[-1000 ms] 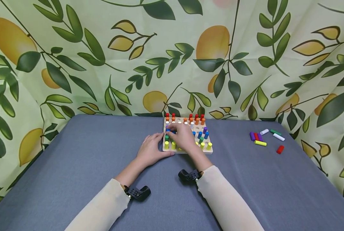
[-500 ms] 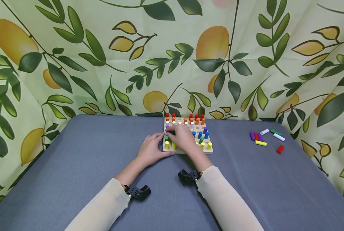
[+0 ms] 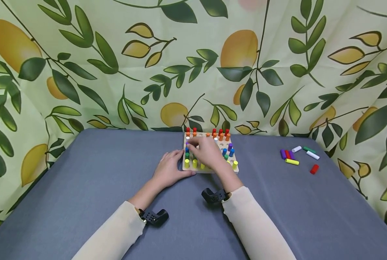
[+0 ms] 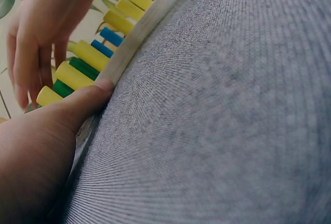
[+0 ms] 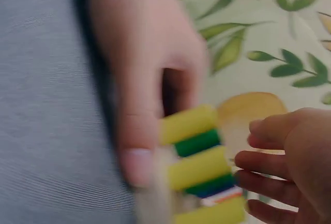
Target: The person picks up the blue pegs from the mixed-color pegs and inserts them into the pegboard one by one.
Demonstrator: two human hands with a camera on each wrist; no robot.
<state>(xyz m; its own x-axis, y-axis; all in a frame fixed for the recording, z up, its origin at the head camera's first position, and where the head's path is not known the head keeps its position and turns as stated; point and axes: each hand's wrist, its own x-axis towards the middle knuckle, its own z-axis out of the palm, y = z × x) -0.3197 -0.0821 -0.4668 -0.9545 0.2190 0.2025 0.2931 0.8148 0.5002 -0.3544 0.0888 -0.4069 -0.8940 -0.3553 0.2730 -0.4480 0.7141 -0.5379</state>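
Observation:
A wooden pegboard carries rows of coloured pegs: red, orange, white, purple, blue, green and yellow from back to front. My left hand grips its near left corner, with the thumb along the front edge and the fingers at the left side. Over the left columns hovers my right hand, its fingertips near a purple peg and a blue peg. In the right wrist view its fingers are loosely bent, with no peg seen between them. The right hand hides the board's middle.
Loose pegs lie to the right on the grey cloth, among them a yellow peg, a red peg, a white peg and a green peg. A leaf-printed curtain hangs behind the table.
The right hand has let go of a blue peg, which now stands in the left column, and has shifted slightly backward and up. The left hand stays at the corner.

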